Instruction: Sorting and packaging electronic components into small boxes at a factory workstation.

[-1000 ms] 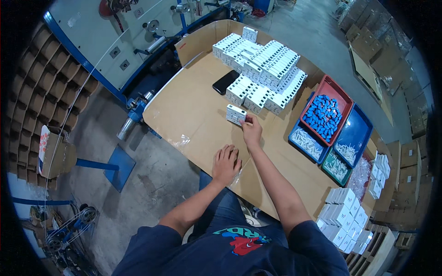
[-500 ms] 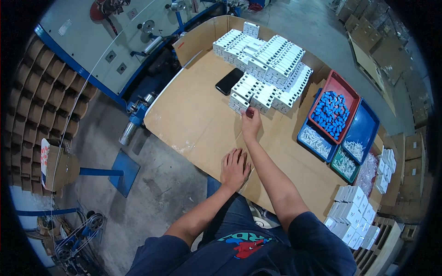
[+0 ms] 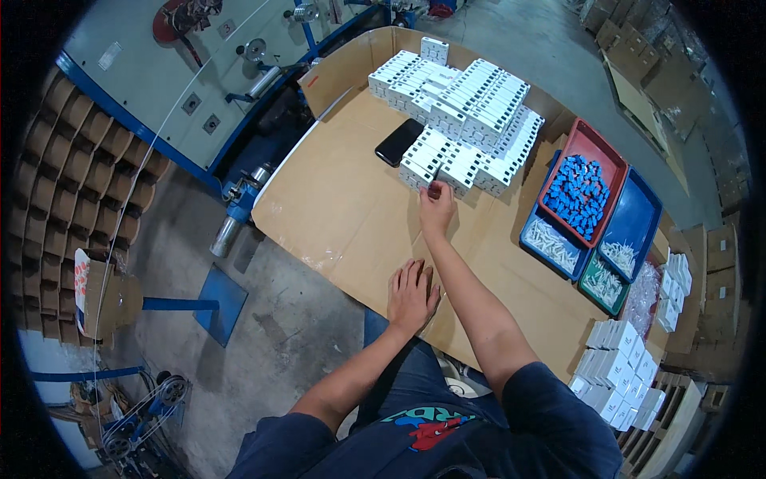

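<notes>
My right hand [image 3: 437, 211] is at the near edge of the stacked white boxes [image 3: 463, 120], with its fingers bent and drawn together against the front row. Whatever sits between those fingertips is hidden or too small to name. My left hand [image 3: 412, 298] lies palm down on the cardboard tabletop [image 3: 343, 199] close to the near edge, fingers stretched out, holding nothing. The boxes stand in tight rows of differing heights, with dark marks along their tops. A black phone [image 3: 399, 143] rests just left of the stack.
To the right, a red tray [image 3: 613, 166] of small blue pieces overlaps a blue tray [image 3: 645, 209] and a green tray [image 3: 600, 301] with white pieces. More white boxes [image 3: 618, 371] are piled at the near right. Machinery [image 3: 235, 211] adjoins the table's left side.
The right hand's fingers have shifted slightly against the front boxes. My left hand rests in the same spot. The whole view has moved a little.
</notes>
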Demonstrator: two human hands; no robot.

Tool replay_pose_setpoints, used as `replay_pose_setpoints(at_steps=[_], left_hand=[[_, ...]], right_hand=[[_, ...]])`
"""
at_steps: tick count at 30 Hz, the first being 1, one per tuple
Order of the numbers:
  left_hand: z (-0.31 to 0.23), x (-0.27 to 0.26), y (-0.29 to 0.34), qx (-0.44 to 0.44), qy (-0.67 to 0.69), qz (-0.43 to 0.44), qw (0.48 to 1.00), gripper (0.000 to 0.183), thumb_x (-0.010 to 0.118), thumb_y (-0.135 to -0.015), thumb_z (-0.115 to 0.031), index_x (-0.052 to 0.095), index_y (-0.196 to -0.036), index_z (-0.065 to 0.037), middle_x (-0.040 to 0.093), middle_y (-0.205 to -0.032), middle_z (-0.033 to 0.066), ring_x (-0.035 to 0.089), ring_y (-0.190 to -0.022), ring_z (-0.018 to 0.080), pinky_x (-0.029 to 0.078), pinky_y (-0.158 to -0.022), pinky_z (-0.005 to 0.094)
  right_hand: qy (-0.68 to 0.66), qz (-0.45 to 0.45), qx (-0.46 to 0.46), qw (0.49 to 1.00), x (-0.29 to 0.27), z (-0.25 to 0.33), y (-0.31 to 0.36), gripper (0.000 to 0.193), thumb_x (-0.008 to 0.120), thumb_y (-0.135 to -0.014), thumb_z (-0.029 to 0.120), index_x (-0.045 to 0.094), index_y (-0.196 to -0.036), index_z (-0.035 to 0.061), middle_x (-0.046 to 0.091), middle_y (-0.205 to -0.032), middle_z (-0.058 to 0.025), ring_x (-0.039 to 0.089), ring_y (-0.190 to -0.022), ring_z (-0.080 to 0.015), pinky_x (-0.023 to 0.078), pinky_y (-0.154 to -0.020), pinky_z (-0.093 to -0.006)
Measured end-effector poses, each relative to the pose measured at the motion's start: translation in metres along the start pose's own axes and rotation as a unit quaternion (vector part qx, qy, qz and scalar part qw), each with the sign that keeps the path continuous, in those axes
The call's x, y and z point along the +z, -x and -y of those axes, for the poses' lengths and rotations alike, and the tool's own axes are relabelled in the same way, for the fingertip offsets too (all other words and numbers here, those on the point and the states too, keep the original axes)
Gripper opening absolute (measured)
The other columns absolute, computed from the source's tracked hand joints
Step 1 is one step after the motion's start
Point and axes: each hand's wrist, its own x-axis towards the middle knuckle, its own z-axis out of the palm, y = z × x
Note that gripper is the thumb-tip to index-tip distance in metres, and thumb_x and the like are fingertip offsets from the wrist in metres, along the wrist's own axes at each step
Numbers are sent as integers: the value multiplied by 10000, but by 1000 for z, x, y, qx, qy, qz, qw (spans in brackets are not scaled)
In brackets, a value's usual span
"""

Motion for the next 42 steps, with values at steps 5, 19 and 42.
replay_pose_setpoints(at_steps=[5, 19, 42], left_hand=[[3, 2, 2, -7, 0, -6, 1000, 465, 604, -971, -321, 562, -1352, -57, 493, -1456, 171, 408, -1416, 349, 298, -1185, 529], [1, -5, -1, 3, 17, -18, 1000, 435, 636, -943, -262, 586, -1311, -37, 522, -1422, 180, 444, -1385, 364, 326, -1156, 526], [14, 7, 17, 71, 124, -76, 987, 132, 701, -895, -173, 696, -988, -79, 670, -1025, 135, 628, -1038, 310, 465, -931, 448]], right_hand=[[21, -6, 4, 1000, 2, 8, 2, 262, 776, -886, 121, 622, -1070, 16, 644, -1023, -114, 681, -873, -233, 587, -752, -323], [18, 2, 10, 1000, -45, 21, 26, 248, 769, -869, 68, 623, -1063, 18, 608, -988, -83, 636, -811, -189, 531, -737, -292], [88, -23, 103, 991, -369, 21, 215, 277, 692, -999, 180, 686, -799, -11, 565, -580, 10, 476, -544, -56, 384, -513, -250]])
